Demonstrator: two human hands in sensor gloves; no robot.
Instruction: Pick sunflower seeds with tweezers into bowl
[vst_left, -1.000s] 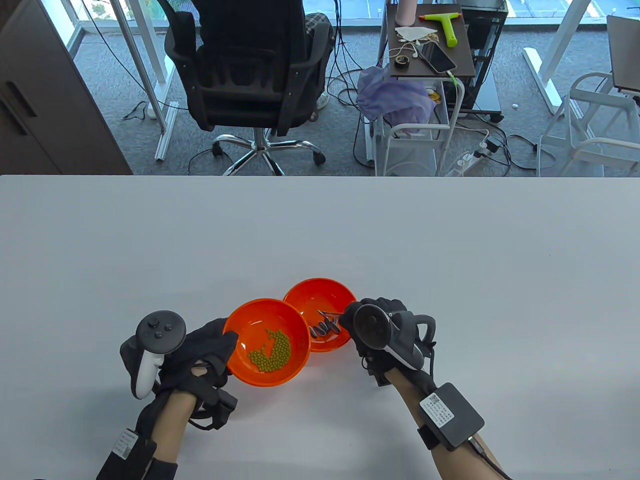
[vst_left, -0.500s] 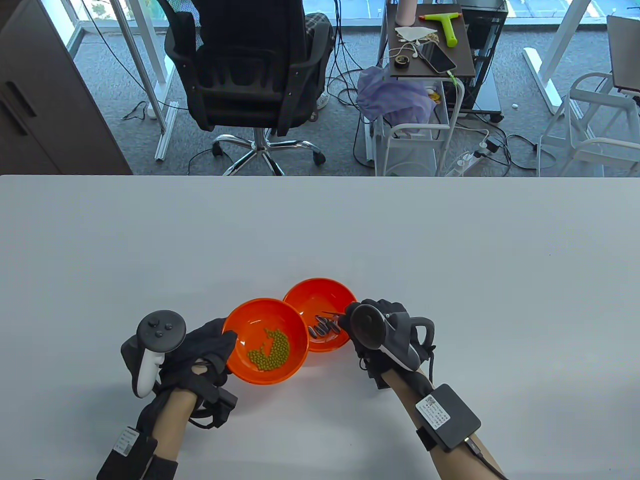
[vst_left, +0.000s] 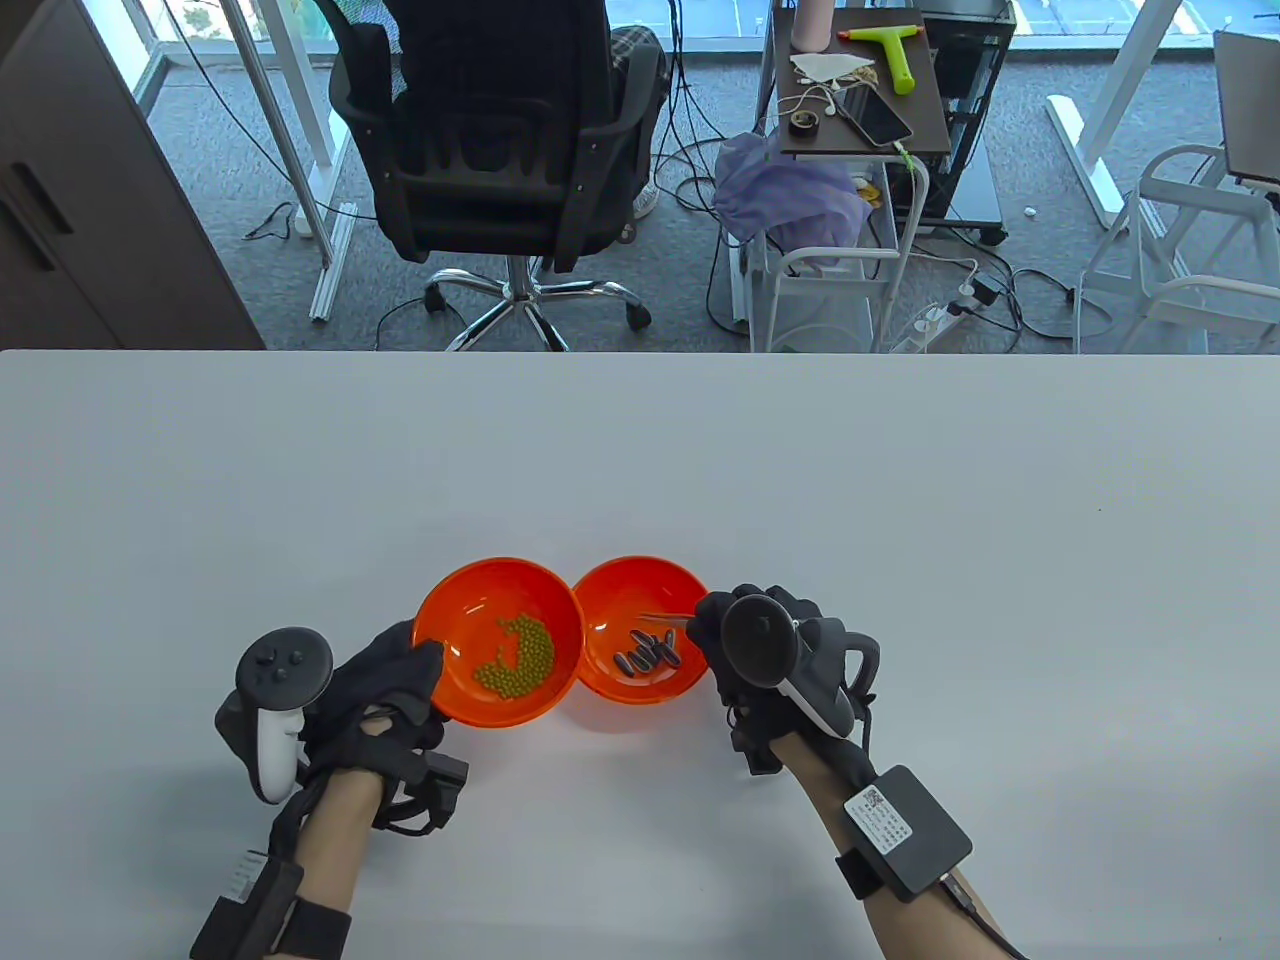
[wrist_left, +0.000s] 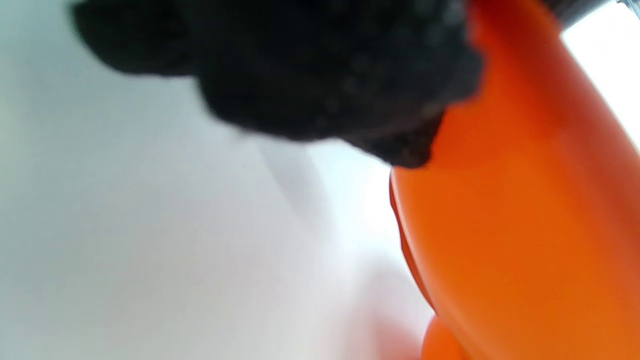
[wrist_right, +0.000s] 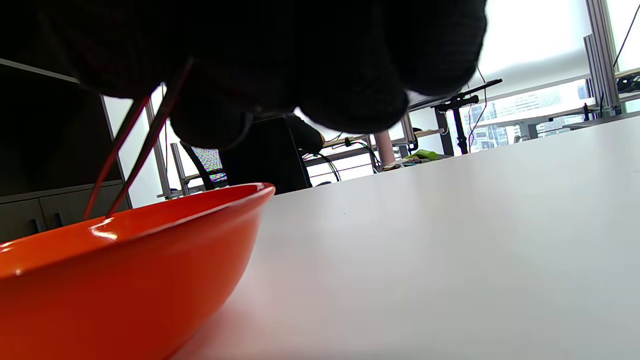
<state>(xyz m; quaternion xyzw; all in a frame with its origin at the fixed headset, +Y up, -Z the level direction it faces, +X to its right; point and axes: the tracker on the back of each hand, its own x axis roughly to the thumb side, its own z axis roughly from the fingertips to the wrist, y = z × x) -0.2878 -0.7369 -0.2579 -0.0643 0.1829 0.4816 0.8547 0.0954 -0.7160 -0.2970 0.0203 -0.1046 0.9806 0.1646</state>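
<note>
White table (vst_left: 640, 450) fills the lower part of the table view; two orange bowls sit side by side near its front edge, rims touching or nearly so; left hand (vst_left: 385, 690) in black glove grips the near-left rim of the left bowl (vst_left: 450, 605), fingers closed on the rim, and the left wrist view shows the gloved fingertips (wrist_left: 320, 70) pressed against the bowl's orange outer wall, blurred; right hand (vst_left: 745, 650) in black glove sits at the right edge of the right bowl (vst_left: 640, 580), fingers bunched together pinching thin metal tweezers (vst_left: 665, 617); tweezers reach leftward over the right bowl, tips above the bowl's interior; right wrist view shows the two tweezer arms (wrist_right: 132, 150) coming down out of the glove toward the bowl's inside, arms slightly apart, tips hidden behind the rim, cannot tell whether they hold a seed; left bowl holds a clump of small green round beans (vst_left: 515, 655); right bowl holds a small cluster of dark striped sunflower seeds (vst_left: 648, 655) lying on its bottom, just below the tweezer tips.
</note>
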